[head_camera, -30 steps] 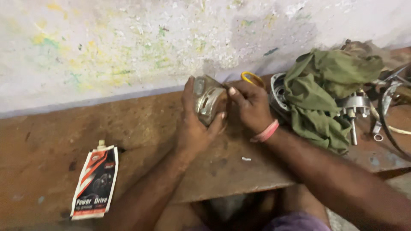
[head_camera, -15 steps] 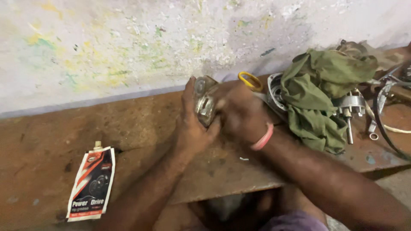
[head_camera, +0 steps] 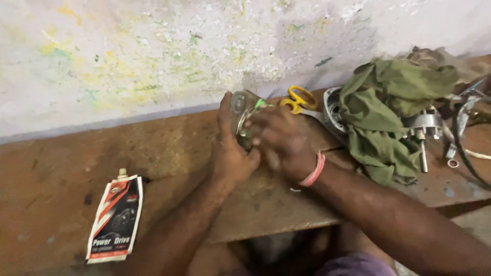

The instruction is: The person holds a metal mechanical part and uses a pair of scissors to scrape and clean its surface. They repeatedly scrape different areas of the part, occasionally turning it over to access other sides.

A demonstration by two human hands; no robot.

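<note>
left hand (head_camera: 230, 148) is wrapped around a small metal part (head_camera: 241, 110), palm against its left side, fingers curled up behind it and thumb lying across the lower front. right hand (head_camera: 279, 140) covers the same part from the right, fingers closed over its front face; motion blur there, so the exact finger placement on the part cannot be told. a pink band (head_camera: 313, 171) sits on the right wrist. the metal part is held between both hands just above the wooden bench (head_camera: 169, 148), near the bench's back edge and close to the paint-flecked wall (head_camera: 153, 51); only its upper rounded end and a small green fleck beside it are visible. whether the part rests on the bench or is lifted clear cannot be told.

surroundings: yellow-handled scissors (head_camera: 299, 99) lie on the bench just right of the hands, handles toward the wall. beside them a round metal housing (head_camera: 330, 110) is partly covered by a crumpled green rag (head_camera: 386, 110). a metal assembly with a downward shaft (head_camera: 424, 130) lies at the rag's right edge, with dark cable (head_camera: 463, 153) and further metal pieces beyond it. a flat red, white and black pouch with a nozzle (head_camera: 115, 220) lies well apart to the left, near the bench's front edge.
</note>
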